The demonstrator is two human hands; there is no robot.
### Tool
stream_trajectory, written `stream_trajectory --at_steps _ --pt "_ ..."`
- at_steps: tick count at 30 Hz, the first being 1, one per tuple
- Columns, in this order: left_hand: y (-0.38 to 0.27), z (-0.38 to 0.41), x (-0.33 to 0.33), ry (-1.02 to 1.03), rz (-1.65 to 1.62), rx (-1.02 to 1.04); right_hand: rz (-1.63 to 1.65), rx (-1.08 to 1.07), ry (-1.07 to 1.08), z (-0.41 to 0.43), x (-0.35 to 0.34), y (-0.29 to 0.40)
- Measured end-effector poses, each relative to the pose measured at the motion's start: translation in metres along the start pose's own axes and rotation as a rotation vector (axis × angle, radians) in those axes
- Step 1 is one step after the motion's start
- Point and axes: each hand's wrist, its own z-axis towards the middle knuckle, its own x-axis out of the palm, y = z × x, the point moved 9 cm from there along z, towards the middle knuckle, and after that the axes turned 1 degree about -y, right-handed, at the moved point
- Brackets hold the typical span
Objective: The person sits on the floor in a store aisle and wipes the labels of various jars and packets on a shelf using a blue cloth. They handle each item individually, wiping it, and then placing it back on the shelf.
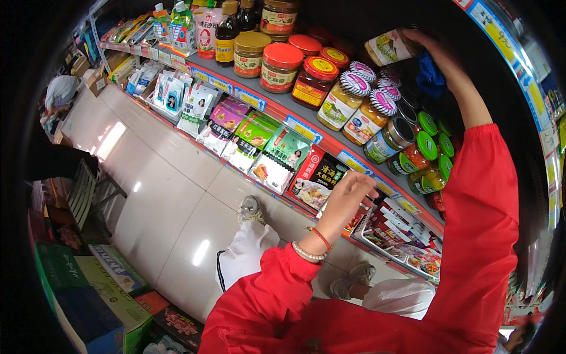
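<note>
My right hand (426, 44) reaches into the dark back of the shelf and grips a glass jar (390, 48) with a white and green label, tilted above the other jars. A blue cloth (430, 75) hangs just under this hand. Below the held jar stand jars with striped lids (357, 82) and pale or orange contents. My left hand (353, 190) is raised before the shelf's price strip, with its fingers curled; whether something small is between them I cannot tell. Near it lies a black and red food packet (315, 179) on the lower shelf.
Red-lidded jars (281, 66), dark sauce bottles (226, 40) and green-lidded jars (424, 150) line the shelf. Bagged goods (252, 139) and a white basket of packets (402, 239) are below. Cartons (88, 292) and a folding stool (84, 194) stand behind. Another person (59, 95) bends at the far left.
</note>
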Motion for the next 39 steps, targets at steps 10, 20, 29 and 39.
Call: stream_trajectory --at_steps 10,20,29,39 --pt "-0.012 -0.003 0.000 0.019 0.004 0.073 -0.316 -0.080 0.082 0.054 0.054 -0.014" --pt "-0.010 -0.004 -0.007 -0.007 0.001 0.046 -0.384 0.057 0.339 0.031 0.095 -0.024" --pt "-0.008 -0.001 -0.006 -0.021 0.052 0.014 -0.471 0.196 0.615 0.018 0.126 -0.026" --pt "-0.003 -0.001 0.004 0.022 0.125 0.063 -0.550 0.240 0.700 0.035 0.140 -0.056"
